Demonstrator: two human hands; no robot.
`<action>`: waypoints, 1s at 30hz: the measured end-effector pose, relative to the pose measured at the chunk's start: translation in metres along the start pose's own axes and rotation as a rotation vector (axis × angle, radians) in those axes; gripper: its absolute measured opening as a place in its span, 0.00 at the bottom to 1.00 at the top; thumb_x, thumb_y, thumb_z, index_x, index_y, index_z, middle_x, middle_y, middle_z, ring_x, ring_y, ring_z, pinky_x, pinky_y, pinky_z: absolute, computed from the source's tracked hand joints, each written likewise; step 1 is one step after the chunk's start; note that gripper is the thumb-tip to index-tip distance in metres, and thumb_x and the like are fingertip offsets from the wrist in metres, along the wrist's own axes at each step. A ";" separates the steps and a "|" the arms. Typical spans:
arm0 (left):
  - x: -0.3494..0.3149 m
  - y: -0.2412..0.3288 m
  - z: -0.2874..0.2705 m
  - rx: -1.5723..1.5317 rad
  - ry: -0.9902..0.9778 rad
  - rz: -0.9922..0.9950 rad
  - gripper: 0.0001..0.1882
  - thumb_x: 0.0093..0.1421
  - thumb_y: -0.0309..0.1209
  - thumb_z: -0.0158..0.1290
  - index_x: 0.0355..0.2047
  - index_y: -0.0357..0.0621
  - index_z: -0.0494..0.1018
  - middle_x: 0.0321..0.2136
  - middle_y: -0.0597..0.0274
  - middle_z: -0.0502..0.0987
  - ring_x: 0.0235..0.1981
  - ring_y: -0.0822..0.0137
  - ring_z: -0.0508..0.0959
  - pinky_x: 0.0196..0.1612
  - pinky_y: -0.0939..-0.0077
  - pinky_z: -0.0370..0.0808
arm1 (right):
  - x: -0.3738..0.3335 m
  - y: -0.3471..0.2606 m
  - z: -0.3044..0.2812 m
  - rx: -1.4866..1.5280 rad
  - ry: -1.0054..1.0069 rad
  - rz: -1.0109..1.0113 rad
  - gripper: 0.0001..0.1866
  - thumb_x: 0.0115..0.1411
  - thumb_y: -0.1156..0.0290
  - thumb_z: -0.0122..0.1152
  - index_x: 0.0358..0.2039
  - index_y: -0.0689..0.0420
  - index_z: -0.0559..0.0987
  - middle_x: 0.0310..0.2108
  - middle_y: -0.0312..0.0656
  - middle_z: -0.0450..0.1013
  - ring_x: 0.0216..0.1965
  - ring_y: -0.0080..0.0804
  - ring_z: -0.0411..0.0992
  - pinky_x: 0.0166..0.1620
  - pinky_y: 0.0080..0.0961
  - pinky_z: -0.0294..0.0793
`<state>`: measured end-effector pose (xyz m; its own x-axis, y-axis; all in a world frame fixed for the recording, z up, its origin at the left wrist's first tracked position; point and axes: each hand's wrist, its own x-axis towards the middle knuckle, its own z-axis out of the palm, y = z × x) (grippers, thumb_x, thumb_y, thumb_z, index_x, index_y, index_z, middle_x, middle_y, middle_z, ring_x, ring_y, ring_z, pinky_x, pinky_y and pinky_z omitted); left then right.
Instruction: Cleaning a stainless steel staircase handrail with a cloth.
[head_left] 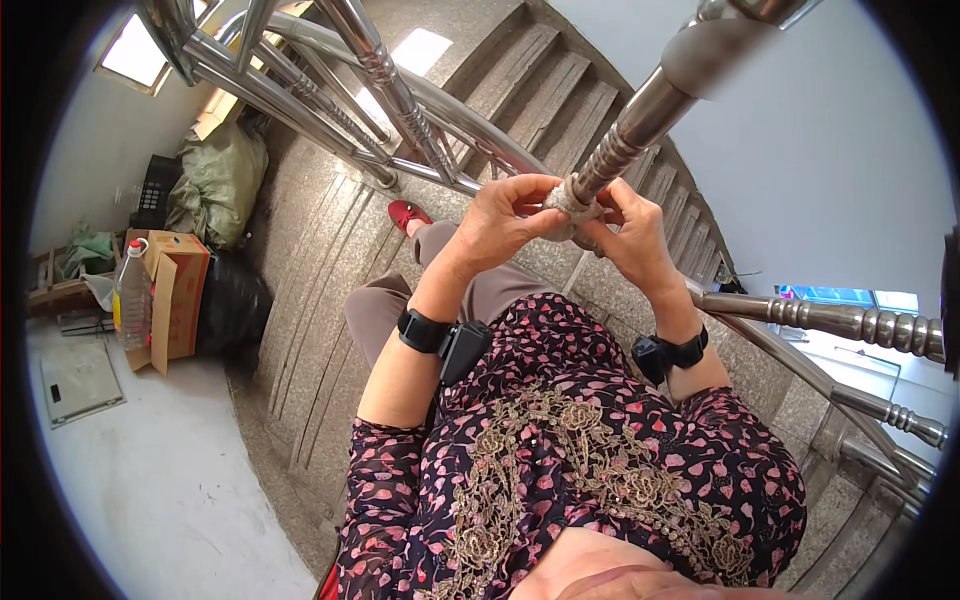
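A light grey-beige cloth [571,208] is wrapped around the lower part of a shiny metal railing post [628,132] with ringed, turned sections. My left hand [508,218] pinches the cloth from the left side, its thumb pressed on the front. From the right, my right hand [634,234] grips the same cloth, with fingers curled behind the post. Both hands nearly meet at the cloth. Part of it is hidden under my fingers. Black bands with small boxes sit around both forearms.
Metal railings [375,75] run at the upper left, and another rail [830,318] extends right. Stone stairs [545,90] descend beyond the post. Along the left wall stand a cardboard box [182,295], a large plastic bottle [132,295], a green sack [222,180] and a black bag [232,308].
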<state>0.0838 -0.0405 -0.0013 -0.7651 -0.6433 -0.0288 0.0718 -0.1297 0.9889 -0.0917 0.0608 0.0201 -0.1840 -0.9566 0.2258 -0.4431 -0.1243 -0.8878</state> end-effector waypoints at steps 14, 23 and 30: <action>0.001 -0.051 0.004 0.201 0.040 -0.160 0.20 0.56 0.17 0.55 0.51 0.34 0.70 0.41 0.61 0.78 0.44 0.71 0.78 0.48 0.78 0.76 | -0.005 0.034 0.027 -0.262 -0.082 -0.037 0.16 0.51 0.82 0.59 0.42 0.62 0.73 0.34 0.54 0.73 0.38 0.54 0.74 0.40 0.39 0.73; 0.000 -0.050 0.004 0.286 0.068 -0.130 0.19 0.55 0.17 0.55 0.49 0.34 0.71 0.40 0.61 0.79 0.42 0.71 0.79 0.47 0.77 0.77 | -0.003 0.033 0.027 -0.262 -0.052 -0.067 0.16 0.48 0.83 0.58 0.40 0.62 0.75 0.34 0.53 0.73 0.38 0.52 0.74 0.40 0.38 0.73; -0.002 -0.044 0.005 0.317 0.083 -0.114 0.17 0.57 0.21 0.56 0.48 0.33 0.72 0.38 0.62 0.80 0.40 0.73 0.79 0.45 0.79 0.77 | -0.002 0.024 0.022 -0.213 -0.031 0.020 0.14 0.48 0.84 0.58 0.37 0.62 0.75 0.33 0.53 0.75 0.37 0.50 0.76 0.38 0.36 0.74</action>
<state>0.0789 -0.0295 -0.0445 -0.7009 -0.6992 -0.1411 -0.2235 0.0275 0.9743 -0.0827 0.0534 -0.0107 -0.1687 -0.9664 0.1939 -0.6154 -0.0504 -0.7866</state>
